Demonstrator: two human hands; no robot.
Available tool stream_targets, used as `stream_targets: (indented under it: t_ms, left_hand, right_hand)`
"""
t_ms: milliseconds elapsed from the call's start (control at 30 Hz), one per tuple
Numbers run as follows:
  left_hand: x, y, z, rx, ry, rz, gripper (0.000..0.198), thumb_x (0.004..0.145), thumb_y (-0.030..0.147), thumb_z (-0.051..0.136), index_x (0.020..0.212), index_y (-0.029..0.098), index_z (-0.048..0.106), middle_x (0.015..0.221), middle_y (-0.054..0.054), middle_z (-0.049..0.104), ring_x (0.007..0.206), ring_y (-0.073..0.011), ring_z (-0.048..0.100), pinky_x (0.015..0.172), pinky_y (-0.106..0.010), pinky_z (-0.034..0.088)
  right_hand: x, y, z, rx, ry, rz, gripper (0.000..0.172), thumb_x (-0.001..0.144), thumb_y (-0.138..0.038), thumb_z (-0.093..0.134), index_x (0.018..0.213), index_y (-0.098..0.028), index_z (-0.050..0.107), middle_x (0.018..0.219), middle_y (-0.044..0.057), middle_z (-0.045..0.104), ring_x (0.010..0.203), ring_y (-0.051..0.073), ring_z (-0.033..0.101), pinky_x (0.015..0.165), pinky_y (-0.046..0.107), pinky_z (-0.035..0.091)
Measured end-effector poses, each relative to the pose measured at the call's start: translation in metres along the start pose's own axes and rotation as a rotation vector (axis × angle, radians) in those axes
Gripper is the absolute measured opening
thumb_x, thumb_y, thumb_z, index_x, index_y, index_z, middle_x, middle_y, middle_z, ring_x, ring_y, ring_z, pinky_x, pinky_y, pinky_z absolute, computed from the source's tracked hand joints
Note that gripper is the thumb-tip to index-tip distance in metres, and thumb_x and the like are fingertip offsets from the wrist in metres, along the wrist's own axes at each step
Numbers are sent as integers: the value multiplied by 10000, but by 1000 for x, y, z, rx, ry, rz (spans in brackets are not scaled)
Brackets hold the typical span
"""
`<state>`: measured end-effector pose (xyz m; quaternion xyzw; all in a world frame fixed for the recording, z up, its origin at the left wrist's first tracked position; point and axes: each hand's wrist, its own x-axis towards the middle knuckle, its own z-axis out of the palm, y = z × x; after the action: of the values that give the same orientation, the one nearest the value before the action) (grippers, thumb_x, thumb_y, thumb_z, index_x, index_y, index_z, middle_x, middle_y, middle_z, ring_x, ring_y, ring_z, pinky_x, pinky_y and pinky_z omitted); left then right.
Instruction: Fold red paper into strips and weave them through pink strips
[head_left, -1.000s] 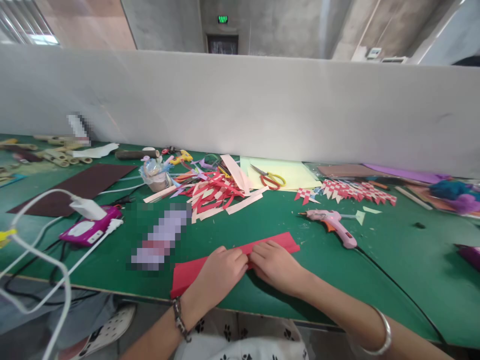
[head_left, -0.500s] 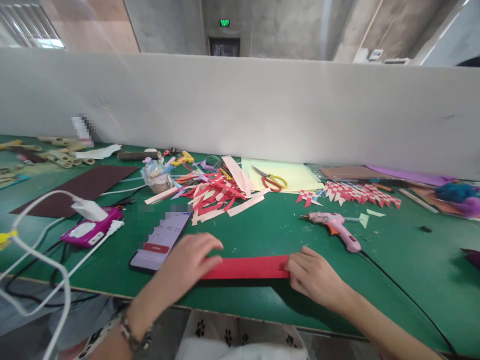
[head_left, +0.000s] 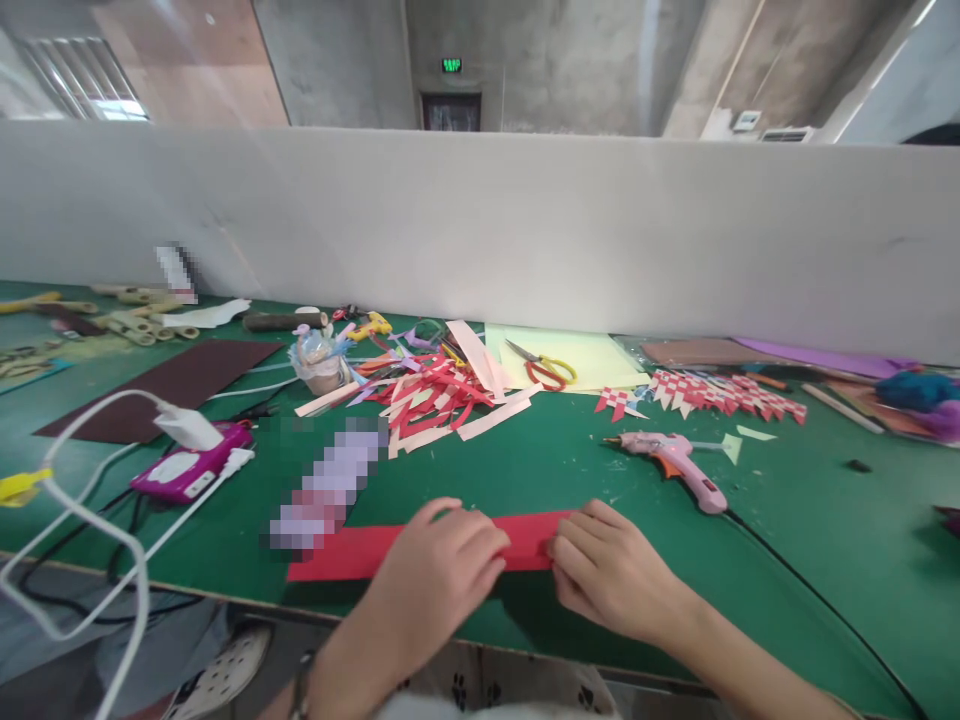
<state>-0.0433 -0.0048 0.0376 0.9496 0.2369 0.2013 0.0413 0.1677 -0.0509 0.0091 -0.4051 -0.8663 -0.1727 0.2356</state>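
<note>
A long red paper strip [head_left: 341, 555] lies across the table's near side, its left end free beside the pixelated phone [head_left: 330, 490]. My right hand [head_left: 611, 570] grips the strip's right end with curled fingers. Over the middle of the strip, my left hand [head_left: 442, 570] has its fingers bent down and closed on the paper, hiding part of it. A short stretch of red shows between the two hands. Beyond my right hand is a pink hot glue gun [head_left: 671, 455], lying on its side with its nozzle to the left.
A heap of red and pale paper strips [head_left: 442, 395] lies ahead. Scissors [head_left: 544, 365] rest on pale yellow sheets [head_left: 600, 350]. Woven red-and-white paper pieces [head_left: 720, 390] are at the right. A purple power strip [head_left: 195, 465] with white cables sits left; the glue gun's cord [head_left: 817, 600] runs front right.
My left hand has moved right along the strip from its left part to the middle and closed on it, leaving the left end uncovered. My right hand stays at the right end.
</note>
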Motion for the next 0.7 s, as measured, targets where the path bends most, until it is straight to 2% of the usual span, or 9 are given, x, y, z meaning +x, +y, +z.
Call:
stream_targets:
  t_ms: [67,133,233,333,467,700]
  left_hand:
    - [7,12,14,86,38,58,273,887,84,327,741,190,532,679,31,590,623,-119,527,797,-314,384]
    - [9,14,24,172,97,75,279,866,68,323,676,184,491,616,28,535,571,-127,485,695,-306,376]
    - [10,11,27,245,186,112,267,852,74,316,650,188,447,575,24,477,527,-134,435,595,-297,324]
    - [10,9,21,277,229,167,261,859,87,320,640,189,420,538,31,437,495,-130,397,547,-295,267]
    - [3,-1,8,316,223,253,258,875,101,322,654,186,423,521,36,415,473,-128,353,500,-303,200]
    - [-29,-37,-22,419,210,249,238,846,63,337,676,193,442,519,42,434,465,-124,375,503,-296,234]
  right_hand:
    - [7,-4,3,42,15,-3,229,790,-83,361,601,-178,450,536,-14,459,519,121,363,559,274,230]
    - [11,-6,5,125,8,32,221,806,-99,352,623,-180,446,544,-21,465,512,115,369,552,265,236]
    - [13,-7,3,312,-66,121,211,866,-149,346,683,-180,447,589,-25,498,524,104,398,564,245,260]
    - [14,-6,-4,429,-168,150,227,915,-196,340,712,-185,441,624,-22,518,554,104,422,591,237,278]
    - [16,-2,-19,517,-265,137,235,932,-212,331,721,-193,432,636,-24,509,567,100,430,628,231,302]
    - [3,14,-44,538,-318,191,231,932,-222,357,710,-201,416,640,-26,509,578,106,428,642,237,333]
